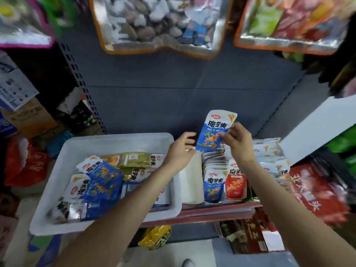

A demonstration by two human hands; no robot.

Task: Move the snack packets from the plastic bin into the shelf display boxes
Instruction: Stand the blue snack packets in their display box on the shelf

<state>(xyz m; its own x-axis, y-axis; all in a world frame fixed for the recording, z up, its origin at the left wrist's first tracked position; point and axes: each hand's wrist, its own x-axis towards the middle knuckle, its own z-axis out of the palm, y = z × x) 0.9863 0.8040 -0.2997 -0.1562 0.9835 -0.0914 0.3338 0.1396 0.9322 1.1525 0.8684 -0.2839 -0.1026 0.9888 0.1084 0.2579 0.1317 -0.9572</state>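
My right hand [239,140] pinches a blue and white snack packet [213,130] by its right edge and holds it upright above the display box [192,178] on the shelf. In the box stand rows of blue packets [212,187] and red packets [236,185]. My left hand [181,149] hovers just left of the held packet with fingers loosely curled and holds nothing. The white plastic bin [77,147] sits at the left with several blue, white and green packets [102,178] lying loose inside.
The grey shelf back panel [173,83] rises behind. Large snack bags [158,22] hang above. Cardboard boxes [28,116] and a red bag [25,164] stand at the left. A white box flap [317,128] and a red pack [319,191] lie to the right.
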